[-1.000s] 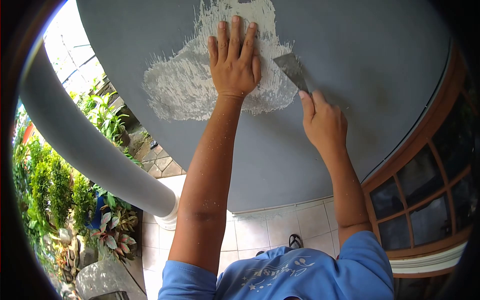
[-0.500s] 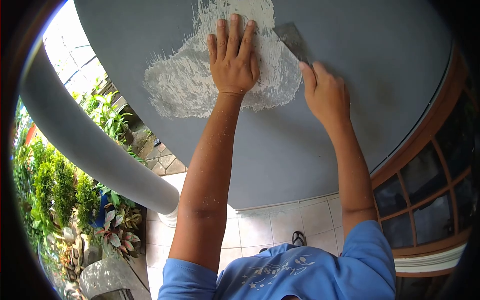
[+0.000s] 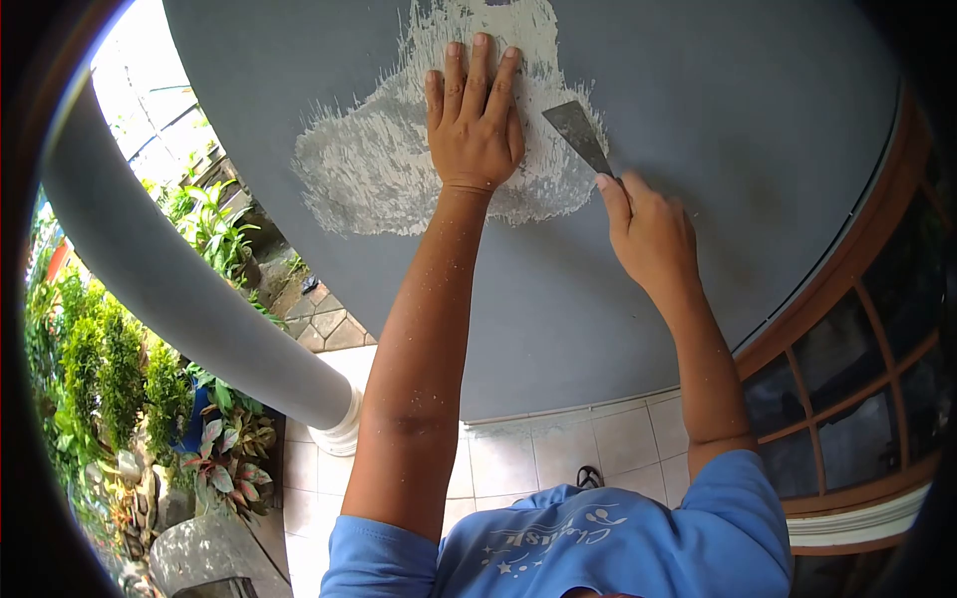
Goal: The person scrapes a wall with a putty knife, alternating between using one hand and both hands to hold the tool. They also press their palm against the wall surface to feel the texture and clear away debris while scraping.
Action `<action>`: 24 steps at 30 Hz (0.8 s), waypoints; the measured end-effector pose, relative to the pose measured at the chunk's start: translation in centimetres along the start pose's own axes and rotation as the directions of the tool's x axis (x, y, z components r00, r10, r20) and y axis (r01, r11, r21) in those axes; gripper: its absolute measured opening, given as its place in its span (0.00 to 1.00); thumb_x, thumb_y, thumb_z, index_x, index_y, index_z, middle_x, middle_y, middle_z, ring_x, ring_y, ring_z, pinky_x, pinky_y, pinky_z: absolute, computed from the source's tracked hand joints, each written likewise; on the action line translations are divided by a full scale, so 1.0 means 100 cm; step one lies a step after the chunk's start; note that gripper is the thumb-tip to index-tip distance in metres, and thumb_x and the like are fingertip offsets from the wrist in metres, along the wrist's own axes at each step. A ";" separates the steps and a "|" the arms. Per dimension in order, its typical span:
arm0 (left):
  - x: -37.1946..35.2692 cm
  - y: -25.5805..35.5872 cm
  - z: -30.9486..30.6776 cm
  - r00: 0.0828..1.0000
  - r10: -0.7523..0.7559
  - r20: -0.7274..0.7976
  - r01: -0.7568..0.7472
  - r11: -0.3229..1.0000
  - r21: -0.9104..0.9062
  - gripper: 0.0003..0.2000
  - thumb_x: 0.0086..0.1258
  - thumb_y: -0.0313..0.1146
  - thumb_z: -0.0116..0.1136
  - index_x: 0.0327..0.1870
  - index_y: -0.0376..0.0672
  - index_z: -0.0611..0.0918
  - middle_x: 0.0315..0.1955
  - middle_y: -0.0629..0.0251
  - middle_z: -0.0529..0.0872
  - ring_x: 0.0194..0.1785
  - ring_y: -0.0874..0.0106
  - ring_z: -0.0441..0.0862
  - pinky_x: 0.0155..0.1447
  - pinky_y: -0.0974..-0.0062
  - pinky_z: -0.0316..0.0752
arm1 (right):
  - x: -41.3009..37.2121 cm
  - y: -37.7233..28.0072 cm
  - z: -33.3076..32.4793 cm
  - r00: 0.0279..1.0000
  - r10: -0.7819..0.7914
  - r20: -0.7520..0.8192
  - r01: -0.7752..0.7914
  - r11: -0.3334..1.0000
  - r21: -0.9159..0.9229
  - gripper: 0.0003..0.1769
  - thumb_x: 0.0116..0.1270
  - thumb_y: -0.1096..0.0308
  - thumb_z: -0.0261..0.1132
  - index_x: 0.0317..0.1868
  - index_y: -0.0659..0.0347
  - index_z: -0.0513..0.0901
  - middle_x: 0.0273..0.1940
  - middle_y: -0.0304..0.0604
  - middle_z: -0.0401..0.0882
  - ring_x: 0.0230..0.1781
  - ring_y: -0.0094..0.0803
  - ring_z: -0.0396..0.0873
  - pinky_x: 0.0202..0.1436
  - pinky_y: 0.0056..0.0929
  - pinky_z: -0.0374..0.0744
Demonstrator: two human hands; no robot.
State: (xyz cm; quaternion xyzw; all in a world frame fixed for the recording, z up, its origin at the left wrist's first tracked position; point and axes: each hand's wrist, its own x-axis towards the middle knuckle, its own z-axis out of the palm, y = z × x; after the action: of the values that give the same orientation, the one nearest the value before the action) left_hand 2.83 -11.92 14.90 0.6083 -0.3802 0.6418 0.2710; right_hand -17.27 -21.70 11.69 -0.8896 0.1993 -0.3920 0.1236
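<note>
A grey wall (image 3: 718,110) fills the upper view, with a rough pale patch (image 3: 369,164) where the paint is scraped off. Flat against this patch rests my left hand (image 3: 474,130), fingers stretched out and holding nothing. My right hand (image 3: 650,224) is closed round the handle of a putty knife (image 3: 580,135); its handle is mostly hidden by the fingers. The knife's flat blade points up and left over the right side of the patch. Small pale specks dot my left forearm (image 3: 419,329).
A round grey column (image 3: 189,269) stands at left, beside green plants (image 3: 120,369). Below lies a tiled floor (image 3: 558,453) with a sandalled foot (image 3: 589,476). At right is a brown-framed window (image 3: 847,399).
The putty knife has moved down and to the left, from the patch's upper right edge onto the patch. My left hand stays on the wall; the view has shifted slightly.
</note>
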 end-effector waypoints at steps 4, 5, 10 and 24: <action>-0.002 0.000 -0.001 1.000 -0.003 0.004 0.003 1.000 -0.008 0.26 0.71 0.35 0.45 0.72 0.60 0.74 0.74 0.63 0.69 0.79 0.55 0.59 0.80 0.53 0.47 | 0.019 0.003 0.002 0.996 -0.046 -0.081 0.051 0.998 0.049 0.25 0.77 0.48 0.54 0.29 0.60 0.74 0.17 0.49 0.76 0.23 0.57 0.78 0.30 0.48 0.77; -0.005 0.002 -0.002 1.000 -0.007 0.015 0.007 1.000 -0.006 0.26 0.71 0.35 0.45 0.71 0.59 0.74 0.74 0.63 0.69 0.79 0.55 0.59 0.80 0.53 0.47 | 0.025 0.001 -0.006 0.996 -0.040 -0.079 0.046 0.995 0.087 0.25 0.77 0.47 0.54 0.29 0.60 0.74 0.17 0.49 0.76 0.23 0.57 0.78 0.30 0.48 0.76; -0.001 0.000 -0.001 1.000 0.007 -0.001 -0.007 1.000 0.023 0.25 0.71 0.35 0.45 0.71 0.59 0.74 0.74 0.62 0.69 0.79 0.54 0.59 0.80 0.53 0.47 | 0.009 0.004 -0.001 0.998 -0.027 -0.052 0.032 0.994 0.104 0.26 0.77 0.47 0.54 0.28 0.61 0.74 0.17 0.50 0.76 0.22 0.56 0.77 0.28 0.48 0.75; 0.000 0.001 -0.002 1.000 0.002 0.009 -0.002 1.000 0.010 0.26 0.70 0.35 0.45 0.71 0.58 0.74 0.74 0.62 0.68 0.79 0.55 0.58 0.80 0.52 0.47 | 0.010 0.017 -0.020 0.998 0.045 -0.046 -0.040 0.993 0.114 0.26 0.78 0.47 0.53 0.28 0.60 0.76 0.15 0.46 0.75 0.19 0.51 0.77 0.27 0.44 0.75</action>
State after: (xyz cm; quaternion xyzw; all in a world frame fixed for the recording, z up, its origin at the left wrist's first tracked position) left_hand 2.67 -11.79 14.95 0.6120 -0.3788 0.6414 0.2657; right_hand -18.53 -23.82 13.01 -0.8670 0.1986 -0.4214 0.1771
